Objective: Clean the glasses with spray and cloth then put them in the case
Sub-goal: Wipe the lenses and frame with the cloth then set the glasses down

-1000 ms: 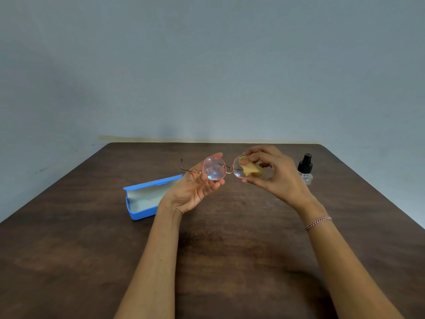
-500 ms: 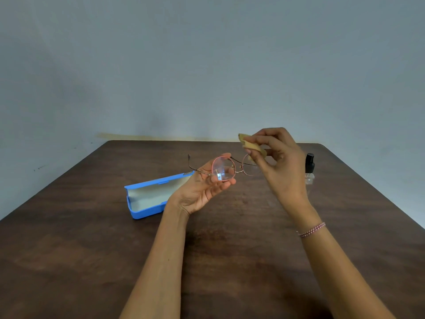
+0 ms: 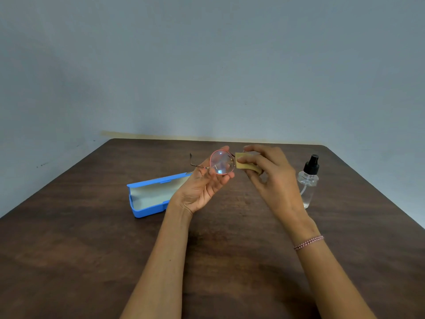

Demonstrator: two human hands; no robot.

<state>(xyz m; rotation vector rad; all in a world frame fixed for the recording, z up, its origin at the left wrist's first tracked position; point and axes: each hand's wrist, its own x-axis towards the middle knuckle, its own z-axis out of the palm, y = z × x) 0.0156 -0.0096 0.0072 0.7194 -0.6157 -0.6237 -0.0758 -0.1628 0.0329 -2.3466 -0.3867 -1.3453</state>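
Round glasses [image 3: 221,162] with a thin pink frame are held up above the table by my left hand [image 3: 203,184], which grips them around the left lens, one temple arm sticking out to the left. My right hand [image 3: 270,178] pinches a small folded yellow cloth [image 3: 245,163] against the right side of the glasses; the second lens is hidden behind cloth and fingers. An open blue case [image 3: 149,195] with a pale lining lies on the table behind my left wrist. A clear spray bottle [image 3: 308,183] with a black nozzle stands upright to the right of my right hand.
The dark brown wooden table [image 3: 92,249] ends at a grey wall along its far edge. Its right edge runs diagonally close beside the spray bottle.
My right hand came down from above the glasses and brought the cloth back against the right lens. My left hand tilted the glasses so the left lens faces me more.
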